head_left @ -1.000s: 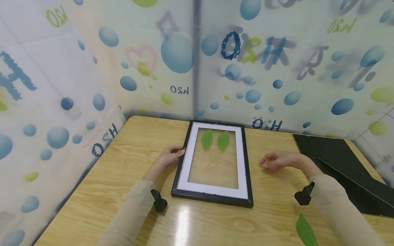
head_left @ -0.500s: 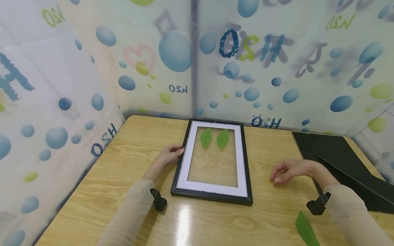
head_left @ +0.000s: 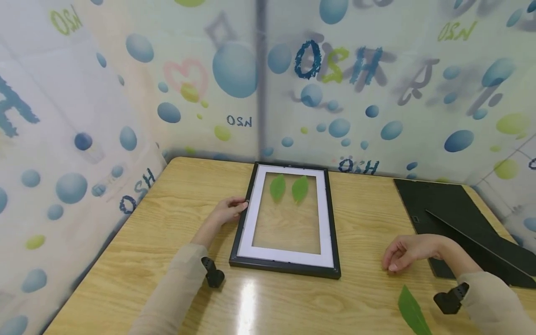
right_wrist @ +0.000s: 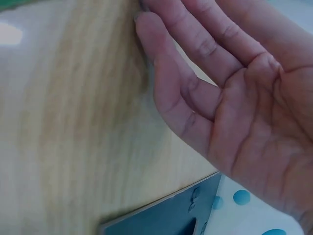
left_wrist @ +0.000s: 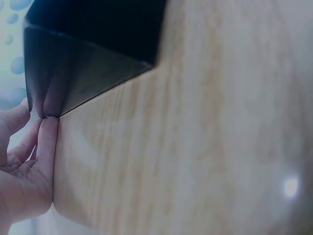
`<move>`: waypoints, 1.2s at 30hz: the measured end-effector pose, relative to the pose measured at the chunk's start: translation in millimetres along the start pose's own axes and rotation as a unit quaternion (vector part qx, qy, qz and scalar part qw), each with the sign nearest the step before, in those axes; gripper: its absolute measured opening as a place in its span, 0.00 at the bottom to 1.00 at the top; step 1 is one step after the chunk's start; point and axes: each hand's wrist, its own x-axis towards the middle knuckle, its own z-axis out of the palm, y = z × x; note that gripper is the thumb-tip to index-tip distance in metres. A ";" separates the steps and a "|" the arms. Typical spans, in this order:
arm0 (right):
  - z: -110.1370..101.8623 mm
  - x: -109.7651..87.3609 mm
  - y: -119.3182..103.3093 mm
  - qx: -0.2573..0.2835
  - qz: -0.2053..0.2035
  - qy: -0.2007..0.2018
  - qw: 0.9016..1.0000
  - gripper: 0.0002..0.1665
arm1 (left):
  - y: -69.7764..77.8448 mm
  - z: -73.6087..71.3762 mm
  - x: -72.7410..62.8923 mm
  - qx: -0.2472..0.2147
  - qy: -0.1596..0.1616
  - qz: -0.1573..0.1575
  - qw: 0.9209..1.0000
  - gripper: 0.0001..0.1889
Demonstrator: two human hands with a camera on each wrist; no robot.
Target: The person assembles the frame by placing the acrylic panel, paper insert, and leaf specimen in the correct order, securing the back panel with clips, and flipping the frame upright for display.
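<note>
A black picture frame (head_left: pixel 284 269) with a white mat (head_left: pixel 289 257) lies on the wooden table, its see-through middle showing the wood. Near its far end, two green leaves (head_left: pixel 278 187) sit side by side inside the mat opening. My left hand (head_left: pixel 227 210) touches the frame's left side, fingertips against the black edge; the left wrist view shows these fingers (left_wrist: pixel 47 142) along the side wall. My right hand (head_left: pixel 412 253) is over the table to the right of the frame, fingers loosely bent and holding nothing. Just in front of it lies another green leaf (head_left: pixel 412 311).
On the right of the table is a black backing board (head_left: pixel 444 200) with a stand flap (head_left: pixel 473 239) sticking up from it. A patterned curtain (head_left: pixel 188 130) encloses the table at the back and sides. Light glares off the table (head_left: pixel 356 307) near its front.
My right hand has moved away from the frame, rightward and closer to me, toward the single leaf. The left hand stays at the frame's left edge. The head view has shifted slightly.
</note>
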 end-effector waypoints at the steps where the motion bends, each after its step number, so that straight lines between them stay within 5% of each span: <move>1: 1.1 -0.4 1.6 0.004 -0.001 -0.005 1.000 0.18 | -0.1 0.0 -0.2 0.000 0.000 -0.002 1.000 0.24; 18: 13.3 -2.9 15.9 0.047 -0.001 -0.100 0.994 0.19 | 1.6 0.1 -2.1 0.000 0.003 -0.004 1.000 0.24; 30: 17.0 -4.8 7.7 0.049 0.060 -0.124 0.989 0.23 | 3.3 1.5 -3.4 -0.003 0.002 -0.009 1.000 0.24; 36: 20.0 -5.4 9.4 0.050 0.047 -0.112 0.991 0.21 | 2.7 0.6 -3.6 -0.003 0.003 -0.005 1.000 0.24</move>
